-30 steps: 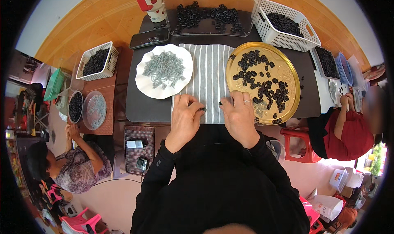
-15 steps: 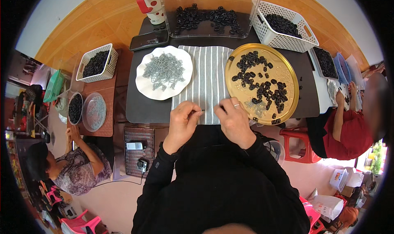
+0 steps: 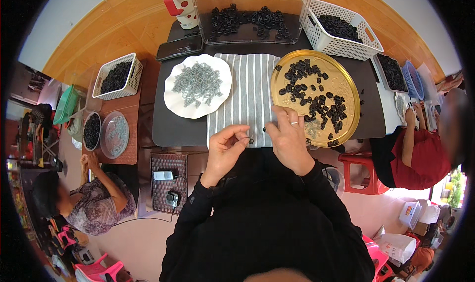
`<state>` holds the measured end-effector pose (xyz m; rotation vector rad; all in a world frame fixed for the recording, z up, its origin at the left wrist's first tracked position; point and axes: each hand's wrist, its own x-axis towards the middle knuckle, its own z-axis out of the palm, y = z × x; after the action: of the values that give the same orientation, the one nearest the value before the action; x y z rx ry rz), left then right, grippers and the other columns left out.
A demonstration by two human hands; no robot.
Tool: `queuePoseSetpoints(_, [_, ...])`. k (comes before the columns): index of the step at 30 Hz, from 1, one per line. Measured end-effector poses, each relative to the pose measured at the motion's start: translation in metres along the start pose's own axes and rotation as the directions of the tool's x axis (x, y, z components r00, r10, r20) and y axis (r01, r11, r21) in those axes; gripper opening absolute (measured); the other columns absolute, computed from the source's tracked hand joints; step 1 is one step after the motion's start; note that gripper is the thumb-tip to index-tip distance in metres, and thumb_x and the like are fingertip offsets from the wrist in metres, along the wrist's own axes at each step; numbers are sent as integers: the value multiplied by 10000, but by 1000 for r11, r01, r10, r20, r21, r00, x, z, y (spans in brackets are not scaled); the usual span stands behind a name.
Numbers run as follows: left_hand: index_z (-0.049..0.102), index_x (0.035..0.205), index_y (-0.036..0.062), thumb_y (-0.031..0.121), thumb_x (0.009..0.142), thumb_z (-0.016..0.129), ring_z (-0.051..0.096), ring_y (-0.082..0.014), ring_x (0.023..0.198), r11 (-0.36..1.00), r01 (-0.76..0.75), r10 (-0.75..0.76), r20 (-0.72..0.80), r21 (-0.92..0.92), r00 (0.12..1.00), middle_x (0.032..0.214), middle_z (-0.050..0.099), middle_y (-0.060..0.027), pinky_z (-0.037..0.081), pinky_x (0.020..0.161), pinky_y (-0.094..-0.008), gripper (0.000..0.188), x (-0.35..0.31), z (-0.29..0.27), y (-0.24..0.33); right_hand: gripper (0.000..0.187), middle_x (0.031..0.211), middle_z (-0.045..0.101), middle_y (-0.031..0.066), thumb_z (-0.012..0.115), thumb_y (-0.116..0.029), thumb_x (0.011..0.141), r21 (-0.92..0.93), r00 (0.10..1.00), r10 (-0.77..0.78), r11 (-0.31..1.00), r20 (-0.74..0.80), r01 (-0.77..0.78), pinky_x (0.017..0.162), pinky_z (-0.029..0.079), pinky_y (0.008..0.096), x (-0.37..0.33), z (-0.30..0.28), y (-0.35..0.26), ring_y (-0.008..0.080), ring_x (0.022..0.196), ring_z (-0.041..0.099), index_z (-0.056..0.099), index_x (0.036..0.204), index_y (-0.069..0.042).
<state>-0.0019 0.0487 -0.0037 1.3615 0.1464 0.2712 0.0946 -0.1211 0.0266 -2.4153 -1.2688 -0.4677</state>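
Observation:
My left hand (image 3: 226, 148) is over the front of a grey-and-white striped cloth (image 3: 242, 94). Its thumb and index finger pinch a small dark piece (image 3: 251, 141), too small to make out fully. To its right, at the left rim of a round gold tray (image 3: 354, 129), is my right hand (image 3: 289, 142), with a ring on one finger. A small black piece (image 3: 264, 130) shows at its thumb and fingertips, which are closed. Many black oval plastic pieces (image 3: 316, 104) lie scattered on the tray. A white wavy-edged plate (image 3: 173, 106) holds a heap of small grey metal pieces (image 3: 198, 83).
Behind stand a clear bin (image 3: 247, 37) of black pieces, a white basket (image 3: 341, 47), a phone-like dark slab (image 3: 179, 48) and a dotted tumbler (image 3: 185, 10). One person (image 3: 94, 198) sits at a brown table on the left, another person (image 3: 418, 158) at the right.
My right hand has moved slightly up, its fingers reaching farther over the tray's rim. My left fingers have shifted a little to the right, and the piece in them sits lower.

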Motion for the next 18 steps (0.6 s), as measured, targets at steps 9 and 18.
queuePoseSetpoints(9, [639, 1185, 3, -97, 837, 603, 545, -63, 779, 999, -31, 33, 76, -29, 997, 859, 596, -2, 442, 706, -200, 363, -1, 13, 2, 86, 850, 649, 80, 609, 17, 850, 845, 897, 409, 408, 169, -345, 701, 477, 280, -12, 4, -3, 174, 785, 610, 647, 927, 22])
queuePoseSetpoints(18, [657, 1153, -26, -137, 810, 601, 547, -84, 769, 997, -50, 56, 84, -63, 995, 849, 591, -29, 442, 722, -209, 364, 3, 28, 10, 102, 875, 651, 23, 585, -7, 924, 933, 846, 423, 0, 326, -359, 741, 517, 227, -19, 8, -4, 72, 789, 609, 648, 998, 21])
